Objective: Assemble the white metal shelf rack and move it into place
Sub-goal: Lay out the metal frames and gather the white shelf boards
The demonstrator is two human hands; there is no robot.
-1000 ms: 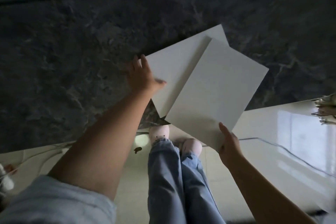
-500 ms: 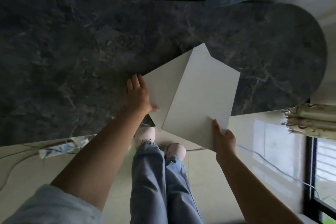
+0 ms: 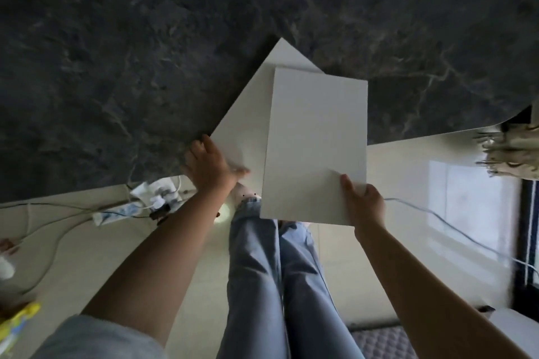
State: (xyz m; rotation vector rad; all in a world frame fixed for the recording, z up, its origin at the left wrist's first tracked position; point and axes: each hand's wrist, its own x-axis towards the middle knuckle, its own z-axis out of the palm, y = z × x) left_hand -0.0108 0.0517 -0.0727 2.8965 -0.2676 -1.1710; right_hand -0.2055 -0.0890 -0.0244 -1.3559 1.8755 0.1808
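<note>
Below, white panels (image 3: 316,137) over marbled table (image 3: 140,49)

Marble table (image 3: 122,73) (power strip (image 3: 116,213) nearby)

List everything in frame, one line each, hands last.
upper panel: 1, white, overlapping the lower one
lower panel: 1, white, far corner over the table
table: 1, dark marbled, across the top
floor: 1, cream glossy tile, below the table
power strip: 1, white, on the floor at left, plugs in it
cable: 1, pale, on the floor at right
fringe: 1 bunch, beige, right edge
packet: 1, yellow, bottom-left corner
mat: 1, grey quilted, bottom right
legs: 2, blue jeans, centre
left hand: 1, grips the lower panel's left edge
right hand: 1, grips the upper panel's near right corner
</note>
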